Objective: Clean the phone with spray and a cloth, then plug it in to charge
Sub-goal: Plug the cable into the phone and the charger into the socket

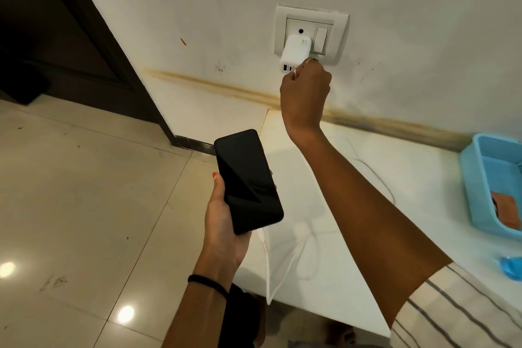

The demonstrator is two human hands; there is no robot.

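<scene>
We hold the phone [248, 181] in our left hand [226, 223], its cable [267, 265] attached; our right hand [306, 90] pinches something hidden at the charger [295, 54]. A tug could yank the cable out.

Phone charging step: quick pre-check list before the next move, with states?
1. Phone held securely: ok, left hand grips it, screen up and dark.
2. Cable seated in phone: ok, a white plug enters its bottom edge.
3. Charger in wall socket: ok, it sits in the plate.
4. Cable's other end in charger port: cannot tell, right hand is curled at the ports and hides it.
5. Socket switch on: cannot tell.
6. Cable slack: ok, it loops loosely over the white table edge.
</scene>
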